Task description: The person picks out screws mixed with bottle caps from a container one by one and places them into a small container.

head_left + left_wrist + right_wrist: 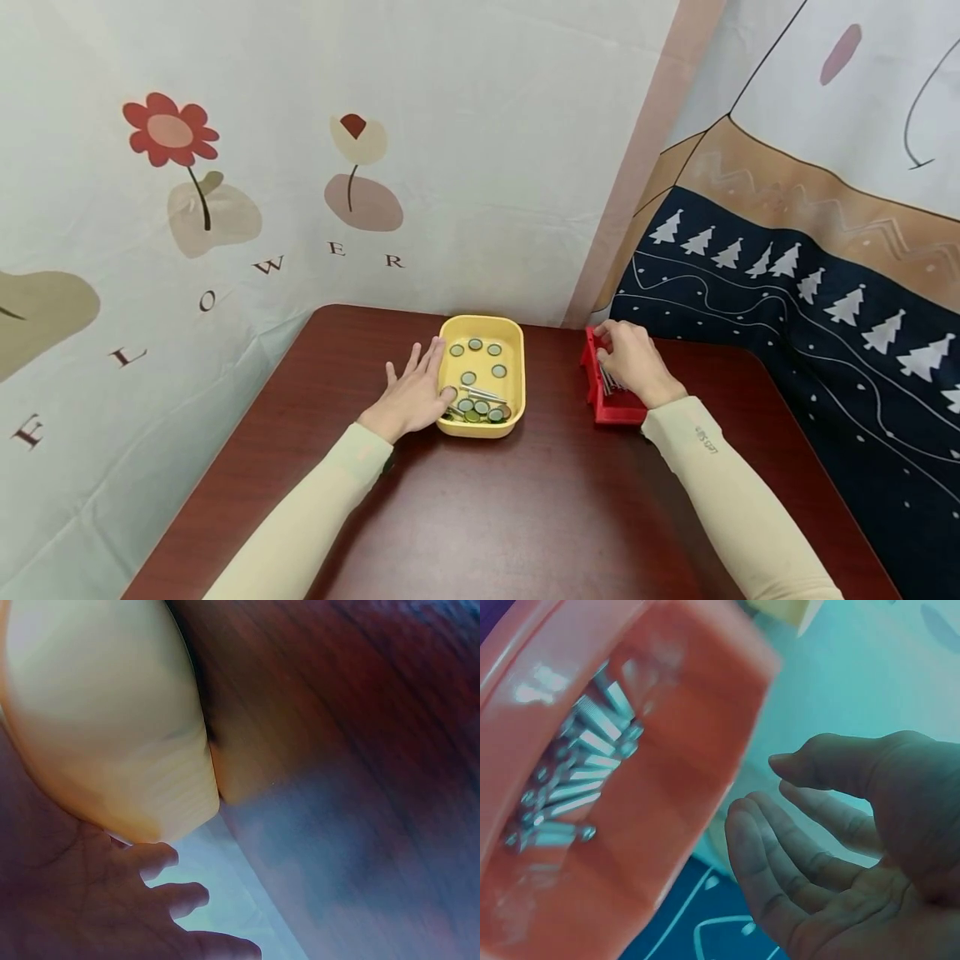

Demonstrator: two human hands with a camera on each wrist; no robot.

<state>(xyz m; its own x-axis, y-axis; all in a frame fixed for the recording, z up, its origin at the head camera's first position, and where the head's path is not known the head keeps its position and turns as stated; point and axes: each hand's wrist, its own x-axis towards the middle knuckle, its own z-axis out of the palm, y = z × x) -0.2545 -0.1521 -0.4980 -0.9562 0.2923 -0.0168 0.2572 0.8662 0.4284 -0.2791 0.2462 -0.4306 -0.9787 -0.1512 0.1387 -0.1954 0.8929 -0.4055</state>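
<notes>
My left hand (411,398), its fingers straight and spread, rests against the left side of a yellow tray (520,367). Up close, the left wrist view has the tray's wall (112,712) beside the palm (67,900). Several round discs (498,371) with pale faces lie in the tray, along with a few slim metal rods (483,393). Above a red bin (621,414) hovers my right hand (636,362), fingers loosely bent. Between its thumb and fingers (761,870) nothing shows in the right wrist view. Silver bolt-like metal pieces (577,776) are heaped inside the bin.
Both containers stand toward the back of a dark reddish-brown table (495,517). A pale printed cloth (480,167) hangs behind it, and a dark blue cloth with white trees (810,333) hangs at the right.
</notes>
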